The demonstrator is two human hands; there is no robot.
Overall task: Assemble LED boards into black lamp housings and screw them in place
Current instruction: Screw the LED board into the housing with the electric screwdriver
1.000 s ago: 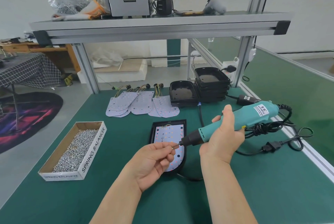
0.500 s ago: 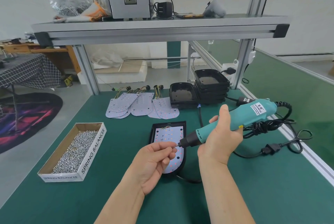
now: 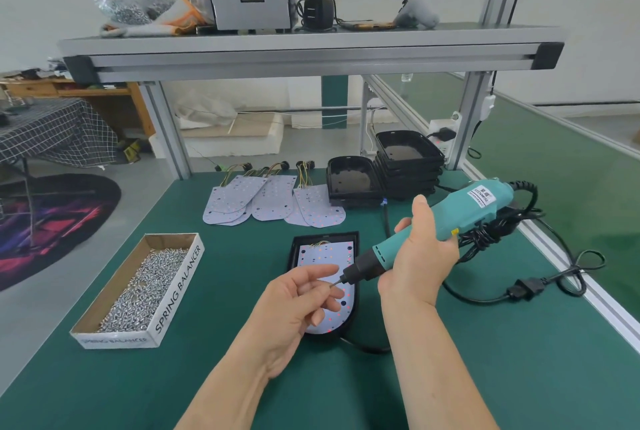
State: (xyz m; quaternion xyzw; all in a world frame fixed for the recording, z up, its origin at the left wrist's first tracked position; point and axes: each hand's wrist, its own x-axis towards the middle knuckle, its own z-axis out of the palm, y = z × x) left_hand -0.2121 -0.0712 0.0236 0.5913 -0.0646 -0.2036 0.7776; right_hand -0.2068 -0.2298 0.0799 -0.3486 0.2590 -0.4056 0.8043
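Note:
A black lamp housing (image 3: 356, 245) lies on the green mat with a white LED board (image 3: 325, 256) seated in it. My right hand (image 3: 415, 256) grips a teal electric screwdriver (image 3: 453, 218), slanted down to the left, its bit tip (image 3: 334, 285) hovering over the board's middle. A small screw seems to sit on that tip. My left hand (image 3: 294, 305) is right beside the tip, its upper finger stretched out above it and the others loosely curled below. The hand hides the board's lower left part.
A cardboard box (image 3: 180, 277) of several loose screws (image 3: 138, 291) stands at the left. Spare LED boards (image 3: 270, 201) with wires lie behind, next to stacked empty black housings (image 3: 408, 169). The screwdriver's black cable (image 3: 519, 291) loops at the right. A metal shelf (image 3: 311, 55) spans overhead.
My left fingers, which pinched a screw onto the bit tip, have loosened and spread around it. The screwdriver has dipped slightly toward the board.

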